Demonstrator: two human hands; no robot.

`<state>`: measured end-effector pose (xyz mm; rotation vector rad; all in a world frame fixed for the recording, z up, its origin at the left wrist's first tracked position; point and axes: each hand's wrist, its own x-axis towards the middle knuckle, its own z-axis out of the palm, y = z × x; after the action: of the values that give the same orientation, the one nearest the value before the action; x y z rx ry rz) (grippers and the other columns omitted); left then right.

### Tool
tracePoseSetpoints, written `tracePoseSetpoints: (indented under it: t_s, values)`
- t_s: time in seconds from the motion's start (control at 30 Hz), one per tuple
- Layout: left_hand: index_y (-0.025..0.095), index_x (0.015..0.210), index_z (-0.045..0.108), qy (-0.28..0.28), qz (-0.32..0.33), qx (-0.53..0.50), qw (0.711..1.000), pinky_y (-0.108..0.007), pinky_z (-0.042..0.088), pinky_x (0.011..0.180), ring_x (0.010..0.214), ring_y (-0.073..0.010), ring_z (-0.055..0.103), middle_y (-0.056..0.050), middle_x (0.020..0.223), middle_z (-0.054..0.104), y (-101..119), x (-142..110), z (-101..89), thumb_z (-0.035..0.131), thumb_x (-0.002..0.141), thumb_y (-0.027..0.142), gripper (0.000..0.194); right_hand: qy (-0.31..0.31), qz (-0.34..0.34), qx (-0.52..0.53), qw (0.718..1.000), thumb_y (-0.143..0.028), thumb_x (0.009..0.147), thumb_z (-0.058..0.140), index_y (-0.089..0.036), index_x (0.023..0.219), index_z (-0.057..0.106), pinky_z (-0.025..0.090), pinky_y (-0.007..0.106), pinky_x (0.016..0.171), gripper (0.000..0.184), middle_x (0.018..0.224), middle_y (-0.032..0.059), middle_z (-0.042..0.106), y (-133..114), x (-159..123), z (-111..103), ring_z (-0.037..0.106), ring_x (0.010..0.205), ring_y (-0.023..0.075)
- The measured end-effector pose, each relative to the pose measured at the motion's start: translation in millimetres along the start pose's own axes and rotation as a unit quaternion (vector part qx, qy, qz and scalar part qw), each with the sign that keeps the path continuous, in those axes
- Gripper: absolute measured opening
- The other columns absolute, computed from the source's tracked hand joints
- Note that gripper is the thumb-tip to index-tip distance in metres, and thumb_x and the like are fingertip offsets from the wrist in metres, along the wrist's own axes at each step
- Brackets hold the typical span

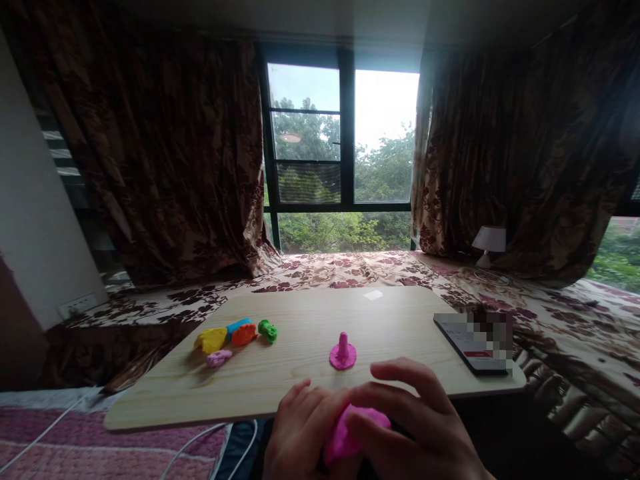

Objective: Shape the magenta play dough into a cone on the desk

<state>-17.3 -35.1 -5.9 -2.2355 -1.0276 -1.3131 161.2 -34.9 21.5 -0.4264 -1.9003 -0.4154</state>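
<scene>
Between my two hands, at the near edge of the table, is a lump of bright pink modelling clay (pixel 345 437). My left hand (pixel 303 427) is closed around its left side. My right hand (pixel 415 417) grips it from the right, thumb and fingers pressed on the clay, with one finger raised off it. Just beyond my hands, a pink clay piece (pixel 343 357) stands on the table: a flat round disc with an upright peg in its middle. The underside of the lump is hidden by my hands.
On the table (pixel 300 307) at left lie yellow (pixel 211 341), blue (pixel 237 327), orange (pixel 244 335), green (pixel 269 331) and pale pink (pixel 219 359) clay lumps. A phone (pixel 473 347) rests at the right edge, a white paper scrap (pixel 373 295) at the back. A lamp (pixel 489 241) stands beyond.
</scene>
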Motion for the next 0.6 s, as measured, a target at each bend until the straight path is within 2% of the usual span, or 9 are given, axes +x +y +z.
tracePoseSetpoints:
  t_s: [0.07, 0.17, 0.23, 0.33, 0.47, 0.6]
  values:
    - [0.027, 0.103, 0.055, 0.001, -0.008, -0.022, 1.0, -0.032, 0.051, 0.083, 0.084, -0.0188, 0.066, -0.001, 0.088, 0.071, -0.2, -1.1, -0.4, 0.06, 0.073, 0.028, 0.031, 0.002, -0.008, -0.004, 1.0, -0.017, 0.082, 0.059, -0.019, 0.093, 0.067, 0.053, 0.034, 0.084, 0.014, 0.094, 0.0065, 0.069, -0.3, 0.1, 0.9, 0.056, 0.103, 0.0214]
    - [0.028, 0.104, 0.056, -0.007, -0.05, -0.063, 0.997, -0.033, 0.048, 0.089, 0.089, -0.0197, 0.066, -0.001, 0.093, 0.071, 0.0, -3.0, -2.0, 0.057, 0.077, 0.033, 0.027, -0.021, 0.011, -0.025, 0.999, -0.018, 0.078, 0.063, -0.021, 0.098, 0.066, 0.054, 0.037, 0.083, 0.02, 0.108, 0.0094, 0.064, 0.6, -0.6, -2.0, 0.053, 0.109, 0.0241]
    - [0.028, 0.105, 0.056, -0.021, -0.053, -0.084, 0.995, -0.034, 0.046, 0.092, 0.09, -0.02, 0.065, -0.001, 0.095, 0.071, -0.2, -3.2, -2.8, 0.058, 0.077, 0.036, 0.03, -0.023, 0.016, -0.023, 0.999, -0.018, 0.078, 0.064, -0.021, 0.093, 0.067, 0.054, 0.037, 0.083, 0.016, 0.11, 0.0097, 0.063, 1.4, -0.5, -4.6, 0.052, 0.11, 0.0249]
    - [0.028, 0.109, 0.054, -0.038, -0.013, -0.101, 0.994, -0.032, 0.045, 0.093, 0.088, -0.0183, 0.066, 0.0, 0.091, 0.071, -1.7, -1.4, -3.0, 0.062, 0.074, 0.032, 0.036, -0.014, -0.013, 0.001, 1.0, -0.017, 0.082, 0.06, -0.017, 0.084, 0.068, 0.053, 0.034, 0.086, 0.009, 0.098, 0.0081, 0.068, 1.7, 1.7, -4.7, 0.058, 0.103, 0.0205]
    - [0.027, 0.112, 0.052, -0.047, 0.003, -0.092, 0.995, -0.033, 0.047, 0.091, 0.086, -0.0176, 0.066, 0.001, 0.086, 0.069, -2.9, 1.0, -2.2, 0.062, 0.073, 0.028, 0.04, -0.017, -0.057, 0.032, 0.998, -0.009, 0.083, 0.056, -0.011, 0.088, 0.066, 0.05, 0.028, 0.092, 0.011, 0.086, 0.0054, 0.071, 2.1, 2.3, 0.2, 0.062, 0.093, 0.0153]
    - [0.027, 0.11, 0.054, -0.04, -0.017, -0.091, 0.995, -0.035, 0.049, 0.088, 0.088, -0.0193, 0.065, -0.001, 0.09, 0.069, -1.4, 0.7, -0.7, 0.061, 0.075, 0.029, 0.035, -0.052, 0.003, 0.02, 0.998, -0.015, 0.08, 0.062, -0.016, 0.1, 0.065, 0.05, 0.039, 0.091, 0.021, 0.107, 0.0092, 0.065, 4.4, -0.9, -2.8, 0.051, 0.112, 0.024]
